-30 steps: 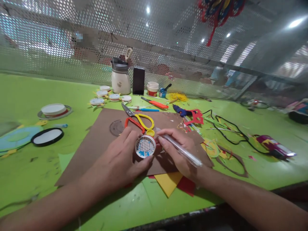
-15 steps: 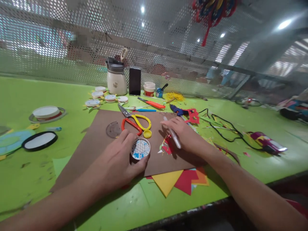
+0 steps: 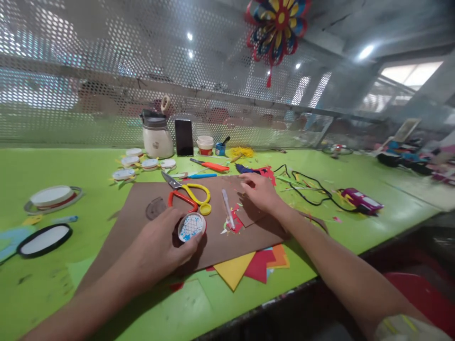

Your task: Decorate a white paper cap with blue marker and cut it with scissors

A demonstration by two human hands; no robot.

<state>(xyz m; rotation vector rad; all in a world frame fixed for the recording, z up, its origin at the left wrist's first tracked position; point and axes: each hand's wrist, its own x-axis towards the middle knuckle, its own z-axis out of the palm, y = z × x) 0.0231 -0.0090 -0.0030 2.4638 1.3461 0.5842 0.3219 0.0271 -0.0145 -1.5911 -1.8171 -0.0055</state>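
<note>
My left hand (image 3: 161, 237) grips a small round disc (image 3: 192, 227), white with a grid of lines and blue blotches, tilted toward me above the brown board (image 3: 121, 227). Just beyond it lie scissors (image 3: 194, 192) with one red and one yellow handle, and a small yellow ring (image 3: 205, 209). A pale, see-through pen (image 3: 228, 208) lies on the board across red and green paper scraps (image 3: 236, 223). To the right of the pen my right hand (image 3: 261, 192) hovers over the board's far right part, fingers bent and apart, with nothing visible in them.
Behind the board are a red craft knife (image 3: 215, 166), a blue-handled tool (image 3: 202, 176) and a dark blue glue gun (image 3: 245, 169). A white jug (image 3: 158, 142) and phone (image 3: 184, 137) stand farther back. Coloured paper (image 3: 234, 270) sticks out beneath the board's front edge.
My right hand has let go of the pen, which now lies on the board by the scraps. My left hand still holds the disc. The view has swung to the right and up.
</note>
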